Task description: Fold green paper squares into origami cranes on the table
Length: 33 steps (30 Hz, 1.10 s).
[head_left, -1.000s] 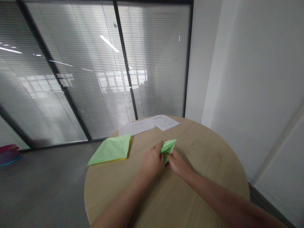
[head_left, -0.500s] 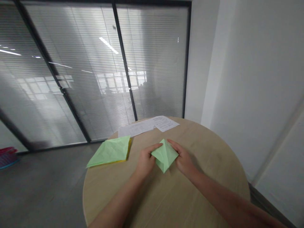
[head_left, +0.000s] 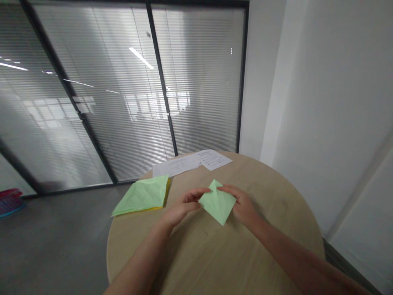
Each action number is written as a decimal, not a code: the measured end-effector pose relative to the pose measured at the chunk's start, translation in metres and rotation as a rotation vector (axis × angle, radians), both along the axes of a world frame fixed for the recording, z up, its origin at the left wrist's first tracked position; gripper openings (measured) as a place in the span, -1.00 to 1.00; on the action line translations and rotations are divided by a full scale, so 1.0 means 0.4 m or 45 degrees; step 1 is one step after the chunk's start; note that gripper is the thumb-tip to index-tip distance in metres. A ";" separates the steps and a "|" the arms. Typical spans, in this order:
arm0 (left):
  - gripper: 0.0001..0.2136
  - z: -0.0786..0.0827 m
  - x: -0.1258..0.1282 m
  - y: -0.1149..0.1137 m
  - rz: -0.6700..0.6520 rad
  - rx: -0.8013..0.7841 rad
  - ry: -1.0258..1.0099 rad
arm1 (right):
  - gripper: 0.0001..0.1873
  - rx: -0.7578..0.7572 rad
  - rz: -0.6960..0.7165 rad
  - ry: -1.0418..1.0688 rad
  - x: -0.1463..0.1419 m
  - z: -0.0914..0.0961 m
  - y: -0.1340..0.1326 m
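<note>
A folded piece of light green paper (head_left: 218,205), diamond-shaped with creases fanning from its top corner, is held between my hands above the table. My right hand (head_left: 242,205) grips its right side, with a finger laid across the upper part and the rest behind the sheet. At the left corner, my left hand (head_left: 181,209) has its fingertips on the upper left edge and its thumb by the corner; the other fingers are curled. Left of my hands lies a stack of green sheets (head_left: 145,193) with a yellow sheet (head_left: 166,192) under it.
White printed sheets (head_left: 215,159) lie at the far side of the round wooden table (head_left: 276,205). A glass partition with blinds (head_left: 202,90) stands behind, a white wall (head_left: 337,102) to the right. A red and blue basket (head_left: 11,203) sits on the floor at far left.
The folded paper has turned slightly and shifted right, and its front now looks flatter. My left hand has moved left, its thumb now near the left corner. The right finger has slid onto the paper's upper part.
</note>
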<state>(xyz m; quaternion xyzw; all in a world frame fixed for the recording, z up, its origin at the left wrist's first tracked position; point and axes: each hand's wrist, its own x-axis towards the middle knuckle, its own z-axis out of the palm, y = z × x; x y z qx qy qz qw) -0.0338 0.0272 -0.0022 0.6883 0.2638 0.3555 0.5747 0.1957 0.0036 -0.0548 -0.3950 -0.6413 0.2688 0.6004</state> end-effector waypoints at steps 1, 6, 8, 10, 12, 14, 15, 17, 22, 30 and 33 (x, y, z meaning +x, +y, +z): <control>-0.61 -0.001 0.004 0.002 0.072 0.004 -0.037 | -0.54 0.027 0.008 -0.052 0.001 0.002 -0.002; -0.60 -0.008 0.032 0.003 0.238 -0.029 0.044 | -0.46 0.159 0.111 -0.367 -0.003 0.008 -0.023; -0.60 -0.011 0.036 0.003 0.272 -0.001 0.114 | -0.43 0.188 0.142 -0.460 -0.008 0.007 -0.031; -0.60 -0.013 0.036 0.004 0.345 0.019 0.146 | -0.40 0.209 0.156 -0.520 -0.011 0.006 -0.036; -0.61 -0.014 0.034 0.006 0.404 0.030 0.142 | -0.37 0.233 0.162 -0.553 -0.013 0.006 -0.039; -0.63 -0.014 0.032 0.007 0.432 0.048 0.122 | -0.34 0.262 0.155 -0.567 -0.013 0.008 -0.042; -0.64 -0.013 0.032 0.007 0.437 0.055 0.110 | -0.33 0.275 0.150 -0.570 -0.012 0.009 -0.044; -0.67 -0.010 0.031 0.005 0.438 0.060 0.069 | -0.35 0.293 0.146 -0.574 -0.011 0.014 -0.048; -0.76 0.004 0.030 -0.008 0.430 0.120 -0.032 | -0.38 0.364 0.140 -0.605 -0.010 0.028 -0.064; -0.75 0.010 0.035 -0.019 0.557 0.246 -0.020 | -0.33 0.375 0.140 -0.619 -0.014 0.040 -0.074; -0.70 0.004 0.040 -0.012 0.604 0.227 0.049 | -0.30 0.311 0.129 -0.561 -0.014 0.034 -0.063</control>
